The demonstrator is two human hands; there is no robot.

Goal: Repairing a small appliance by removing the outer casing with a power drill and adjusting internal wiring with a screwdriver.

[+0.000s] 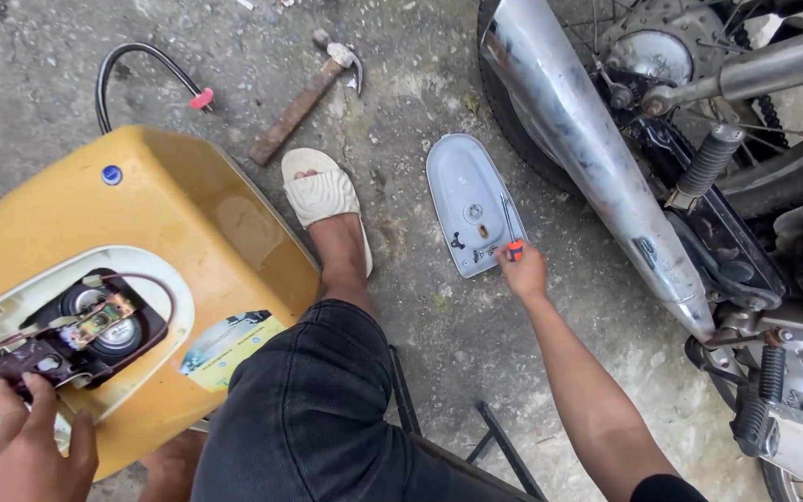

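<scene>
While the left hand point(25, 446) grips the dark wiring cluster point(34, 358) at the near corner of the yellow motorcycle body panel point(178, 232), its fingers closed over that bundle of connectors and thin leads, the work appears to stand at a tool change: the panel's electrics are exposed and steadied, and the right hand point(524, 271) is out at the grey side cover point(469, 200) lying inner face up on the concrete floor point(401, 102). There its fingers are pinched narrow on the orange handle of a small screwdriver point(511, 237), whose shaft rests in the cover's hollow (the cover seems to serve as a parts tray, with small dark fittings near the blade). The next move, as I judge it, calls for bringing the tool across the knee point(318, 390) to the round horn-like unit point(109, 321) in the panel's white opening, without tugging the leads.

Room is fair in the middle: bare floor lies between the sandalled foot point(322, 191) and the cover. To the right the chrome exhaust pipe point(587, 158) and rear wheel point(671, 56) hem the reach closely. Farther off, well apart from both hands, lie a hammer point(304, 102) and a black cable with a pink end point(141, 65).
</scene>
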